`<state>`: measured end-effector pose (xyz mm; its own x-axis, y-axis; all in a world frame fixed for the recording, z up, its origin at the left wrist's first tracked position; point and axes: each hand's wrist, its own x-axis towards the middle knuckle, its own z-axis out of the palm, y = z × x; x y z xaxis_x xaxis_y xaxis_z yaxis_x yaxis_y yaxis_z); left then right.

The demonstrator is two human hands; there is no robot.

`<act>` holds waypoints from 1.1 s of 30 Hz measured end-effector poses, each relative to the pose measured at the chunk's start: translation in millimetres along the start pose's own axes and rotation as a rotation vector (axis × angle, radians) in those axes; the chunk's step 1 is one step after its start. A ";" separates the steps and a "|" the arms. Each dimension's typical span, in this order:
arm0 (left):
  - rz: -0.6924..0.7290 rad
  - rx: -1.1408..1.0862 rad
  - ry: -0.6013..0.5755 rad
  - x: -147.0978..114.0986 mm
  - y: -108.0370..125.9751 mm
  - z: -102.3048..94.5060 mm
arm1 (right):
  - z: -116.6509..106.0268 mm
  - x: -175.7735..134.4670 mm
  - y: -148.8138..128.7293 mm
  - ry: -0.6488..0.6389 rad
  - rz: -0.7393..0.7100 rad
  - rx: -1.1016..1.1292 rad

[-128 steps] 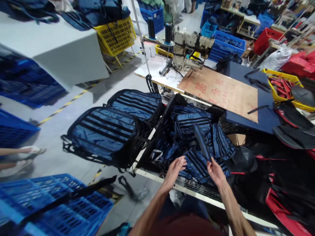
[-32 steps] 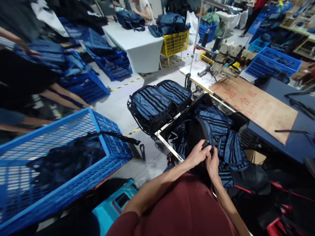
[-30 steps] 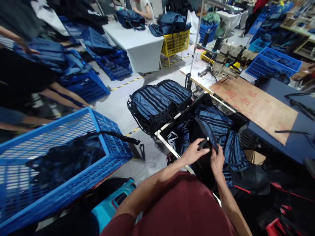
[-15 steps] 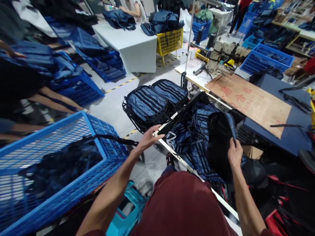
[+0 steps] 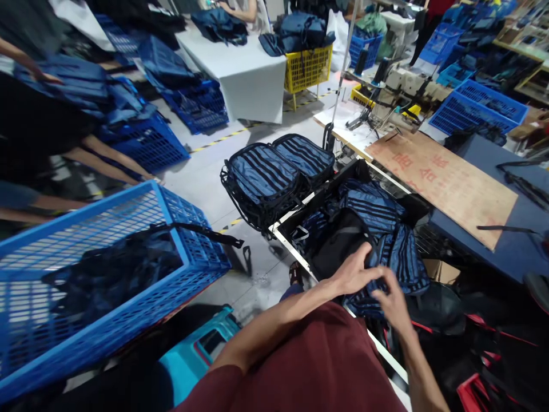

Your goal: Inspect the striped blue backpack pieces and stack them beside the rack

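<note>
Piece of black fabric [image 5: 337,245] | left hand [image 5: 355,273] at right end, grip unclear | right hand [image 5: 392,298] beside it, fingers spread

Sewing machine [image 5: 412,80] and crates [image 5: 197,246] show a workshop.

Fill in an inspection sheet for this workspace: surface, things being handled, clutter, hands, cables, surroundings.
Surface: white-edged stand, heaped with fabric pieces.
Things being handled: black piece lying over blue striped pieces.
Clutter: black strap hanging over the rim of the blue crate; cardboard box right of the striped pieces.
Hands: left hand at the black piece, grip unclear; right hand beside it, blurred, fingers parted.
Cables: too small to tell around the sewing machine.
Surroundings: two striped bags side by side beyond the stand; wooden board to the right; a co-worker's arm at far left.
</note>
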<state>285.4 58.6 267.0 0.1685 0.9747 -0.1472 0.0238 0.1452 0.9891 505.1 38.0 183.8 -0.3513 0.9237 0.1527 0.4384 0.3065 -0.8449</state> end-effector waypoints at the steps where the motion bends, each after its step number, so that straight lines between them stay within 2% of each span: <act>1: 0.006 0.028 -0.096 -5.5 5.7 0.8 | -22.9 12.3 -6.3 0.091 -0.033 -0.037; 3: 0.030 0.079 -0.263 -15.8 21.3 -1.0 | -66.6 41.4 -23.3 0.136 -0.169 -0.189; 6: 0.098 0.164 -0.459 -29.8 45.5 -15.7 | -115.4 82.4 -49.1 -0.071 -0.322 -0.409; 8: 0.172 0.212 -0.515 -38.7 53.4 -34.3 | -133.7 98.4 -61.3 -0.227 -0.343 -0.446; 9: 0.212 0.243 -0.501 -43.2 53.7 -45.8 | -138.4 101.8 -65.7 -0.301 -0.313 -0.436; 11: 0.262 0.320 -0.388 -52.2 47.1 -72.0 | -138.7 100.4 -72.1 -0.469 -0.172 -0.372; 13: 0.270 0.432 -0.215 -62.0 33.2 -100.5 | -126.8 91.8 -77.4 -0.656 -0.013 -0.252; 15: 0.277 0.629 0.009 -73.5 16.3 -128.9 | -104.8 82.5 -83.4 -0.804 0.073 -0.104; 17: 0.310 0.902 0.246 -87.4 0.7 -155.1 | -78.5 77.6 -90.7 -0.865 0.071 0.010; 19: 0.385 1.177 0.419 -103.1 -9.9 -177.0 | -55.0 79.4 -98.4 -0.836 0.011 0.045; 21: 0.524 1.387 0.479 -118.6 -13.6 -192.4 | -39.0 87.2 -104.7 -0.738 -0.100 0.020; 23: 0.652 1.524 0.489 -130.6 -10.6 -199.8 | -30.7 99.4 -107.4 -0.559 -0.253 -0.063; 25: 0.696 1.598 0.525 -136.8 -2.9 -200.2 | -26.7 114.7 -104.1 -0.315 -0.413 -0.211; 27: 0.669 1.607 0.575 -137.7 6.3 -196.6 | -23.5 131.3 -94.6 -0.058 -0.533 -0.380; 29: 0.638 1.556 0.604 -136.6 14.1 -192.2 | -19.3 146.4 -82.7 0.112 -0.584 -0.485; 31: 0.618 1.465 0.613 -137.7 18.9 -188.1 | -13.8 157.1 -74.1 0.193 -0.555 -0.470; 33: 0.588 1.346 0.659 -143.1 21.5 -183.6 | -7.5 161.9 -72.0 0.194 -0.457 -0.339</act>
<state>80.8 -46.5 309.2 0.0424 0.7898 0.6119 0.9780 -0.1580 0.1363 422.9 167.2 273.1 -0.4230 0.6962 0.5800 0.5289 0.7094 -0.4658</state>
